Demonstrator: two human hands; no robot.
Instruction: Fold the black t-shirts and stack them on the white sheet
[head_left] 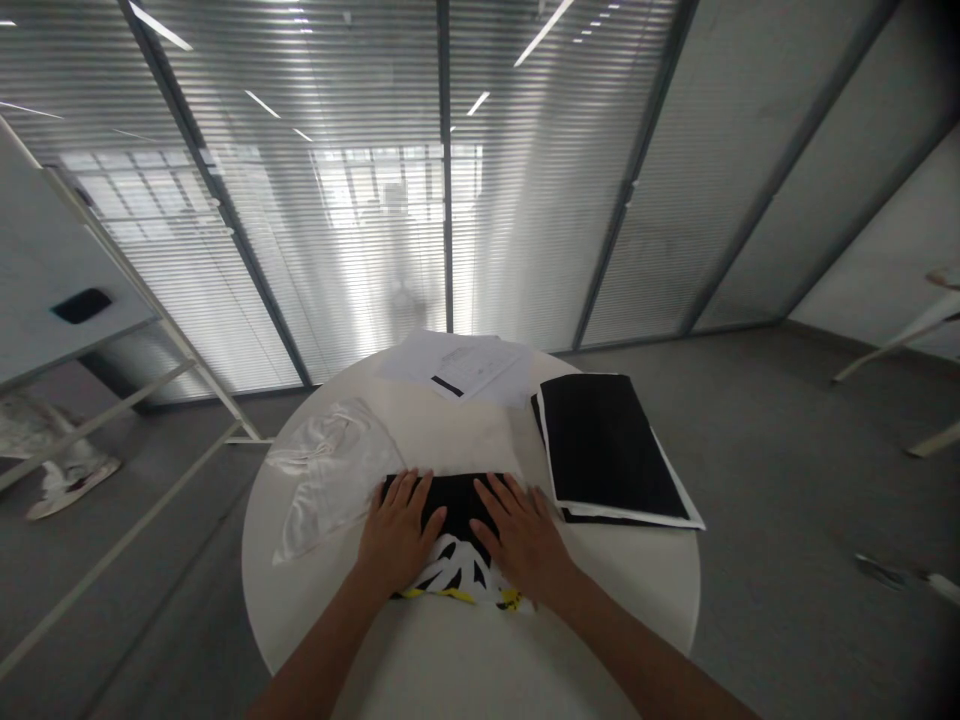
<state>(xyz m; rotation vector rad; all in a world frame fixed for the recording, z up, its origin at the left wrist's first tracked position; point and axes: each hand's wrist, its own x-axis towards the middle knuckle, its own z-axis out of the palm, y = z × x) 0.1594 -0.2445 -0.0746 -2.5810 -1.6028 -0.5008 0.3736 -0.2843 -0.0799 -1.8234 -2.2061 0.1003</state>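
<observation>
A folded black garment [455, 500] with a white and yellow print lies on the round white table [420, 660] in front of me. My left hand [396, 530] rests flat on its left part, fingers stretched out. My right hand [523, 532] lies flat on its right part, fingers spread too. Neither hand grips anything; both press down on the cloth.
A crumpled clear plastic bag [330, 470] lies left of the garment. A stack of black sheets with white edges [611, 450] sits on the right of the table. White papers [465, 365] lie at the far edge. A white frame [112, 400] stands at left, glass walls behind.
</observation>
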